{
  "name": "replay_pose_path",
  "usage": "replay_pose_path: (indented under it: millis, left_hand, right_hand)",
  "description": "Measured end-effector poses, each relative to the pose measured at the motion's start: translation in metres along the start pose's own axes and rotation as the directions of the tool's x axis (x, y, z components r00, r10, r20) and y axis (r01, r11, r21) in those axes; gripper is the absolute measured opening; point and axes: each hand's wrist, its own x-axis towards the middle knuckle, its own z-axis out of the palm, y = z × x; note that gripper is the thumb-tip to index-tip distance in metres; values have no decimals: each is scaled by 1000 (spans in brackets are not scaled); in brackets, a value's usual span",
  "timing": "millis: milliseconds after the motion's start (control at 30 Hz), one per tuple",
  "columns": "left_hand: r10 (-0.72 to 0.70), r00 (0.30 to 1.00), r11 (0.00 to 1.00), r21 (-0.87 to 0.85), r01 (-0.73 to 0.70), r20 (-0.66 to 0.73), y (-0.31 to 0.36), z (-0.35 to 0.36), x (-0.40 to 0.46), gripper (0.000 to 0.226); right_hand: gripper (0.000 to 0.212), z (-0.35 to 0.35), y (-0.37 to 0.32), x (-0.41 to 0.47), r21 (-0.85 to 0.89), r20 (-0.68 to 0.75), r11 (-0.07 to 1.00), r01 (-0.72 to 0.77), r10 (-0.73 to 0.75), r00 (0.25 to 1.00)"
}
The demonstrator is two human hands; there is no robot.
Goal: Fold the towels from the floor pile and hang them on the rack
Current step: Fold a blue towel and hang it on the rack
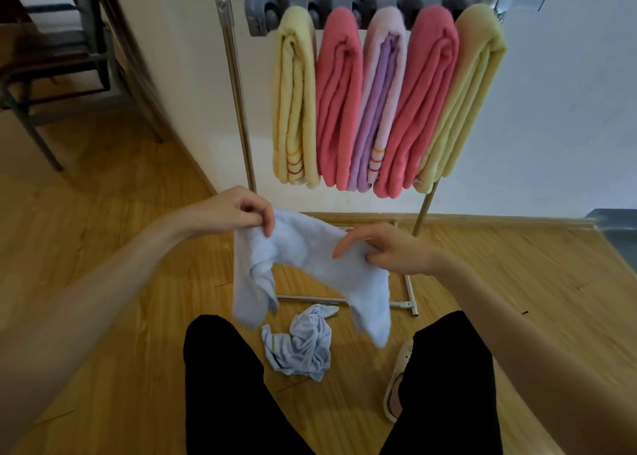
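A pale blue towel (306, 248) hangs stretched between my two hands above the floor, both ends drooping. My left hand (238, 211) pinches its upper left edge. My right hand (382, 248) grips its right part, fingers curled into the cloth. On the wooden floor below lies another crumpled pale blue towel (300, 344) with a striped edge. The metal rack (238, 86) stands against the wall ahead, and several folded towels hang from its top bar: yellow (293, 103), pink (339, 99), lilac (379, 99), pink and yellow-green.
My legs in black trousers (224, 385) flank the floor towel, a beige slipper (396, 385) on my right foot. The rack's base tubes (410, 292) lie on the floor ahead. A dark metal chair frame (51, 75) stands at the far left.
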Motion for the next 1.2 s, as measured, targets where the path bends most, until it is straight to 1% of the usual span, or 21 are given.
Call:
replay_pose_path:
  millis: [33, 67, 100, 200, 267, 300, 333, 400, 467, 500, 533, 633, 767, 867, 933, 1033, 1133, 1200]
  left_hand:
    - [-10, 1000, 998, 55, 9, 5, -1, -7, 1, 30]
    - [-14, 1000, 995, 103, 14, -5, -2, -14, 3, 30]
    - [-11, 1000, 989, 148, 14, -23, -3, -21, 4, 29]
    - [11, 994, 959, 281, 21, -109, -9, -47, 9, 20]
    - [54, 977, 928, 371, 27, -205, -11, -65, 13, 32]
    - [91, 956, 917, 398, 29, -280, -10, -72, 15, 37]
    - [140, 919, 908, 418, 29, -369, -7, -77, 17, 40]
    - [231, 808, 894, 445, 43, -542, 0, -89, 23, 39]
    - [276, 703, 893, 446, 66, -655, 1, -106, 29, 33]
    - [293, 668, 887, 455, 76, -684, 0, -116, 32, 31]
    - [309, 648, 878, 471, 87, -696, -1, -127, 36, 31]
    - [379, 619, 830, 549, 101, -687, -2, -159, 47, 37]
    - [470, 575, 748, 649, 144, -669, -1, -190, 64, 39]
    - [482, 543, 726, 660, 191, -688, -5, -208, 77, 39]
    - [537, 513, 693, 697, 183, -669, -9, -217, 86, 41]
    - [597, 488, 658, 737, 155, -636, -11, -229, 96, 41]
    - [626, 481, 645, 754, 124, -614, -3, -236, 107, 36]
    - [639, 479, 638, 763, 108, -602, 3, -240, 117, 38]
  right_hand:
    - [62, -2, -4, 10, -82, 64, 997, -10, 15, 998]
    - [60, -5, -8, 20, -147, 101, 988, -45, 60, 993]
    - [58, -8, -12, 29, -186, 109, 979, -84, 105, 989]
    - [49, -20, -27, 55, -181, 15, 973, -146, 151, 988]
    - [43, -26, -40, 72, -124, -65, 979, -159, 152, 986]
    - [44, -30, -47, 81, -103, -98, 984, -148, 138, 986]
    - [46, -34, -55, 90, -101, -126, 986, -129, 116, 985]
    - [50, -42, -71, 105, -120, -162, 988, -94, 74, 984]
    - [50, -51, -88, 120, -148, -202, 988, -51, 20, 979]
    - [48, -55, -94, 128, -148, -225, 988, -36, 2, 974]
    - [47, -58, -99, 136, -148, -257, 989, -29, -10, 966]
    - [46, -71, -113, 161, -130, -380, 991, -23, -29, 925]
    - [52, -83, -126, 195, 25, -505, 1000, 18, -3, 863]
    - [55, -86, -131, 219, 57, -570, 997, 53, -11, 821]
    - [53, -88, -131, 234, 67, -620, 996, 66, -10, 784]
    - [50, -90, -133, 249, 47, -694, 995, 84, -28, 720]
    - [53, -91, -135, 260, 49, -724, 996, 74, -15, 689]
    - [56, -90, -135, 269, 61, -741, 996, 68, -1, 671]
